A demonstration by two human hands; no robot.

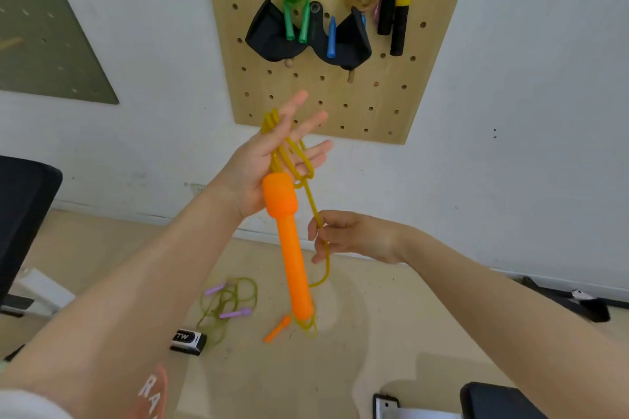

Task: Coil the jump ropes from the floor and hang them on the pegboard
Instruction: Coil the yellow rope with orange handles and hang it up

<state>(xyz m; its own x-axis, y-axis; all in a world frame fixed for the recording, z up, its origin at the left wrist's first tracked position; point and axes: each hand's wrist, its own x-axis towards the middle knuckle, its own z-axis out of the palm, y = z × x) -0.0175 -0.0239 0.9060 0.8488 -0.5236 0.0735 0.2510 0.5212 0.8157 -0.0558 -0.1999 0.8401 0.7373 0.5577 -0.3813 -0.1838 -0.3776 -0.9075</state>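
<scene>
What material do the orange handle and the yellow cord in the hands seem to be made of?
Thick orange handle: probably moulded plastic, smooth and matte, one even colour.
Thin yellow cord looped over the left hand: likely soft translucent PVC or rubber; light passes through it and it bends freely.

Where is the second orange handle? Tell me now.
In the head view, the small orange handle lies on the floor, low centre, just right of the purple-handled rope and below the big orange handle.

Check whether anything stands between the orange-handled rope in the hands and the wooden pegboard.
Nothing visible does. The left hand holds the yellow cord loops and big orange handle just below the light wooden pegboard, with only bare wall between. The right hand pinches the trailing cord. Bare wooden pegs show under the black pouches.
</scene>
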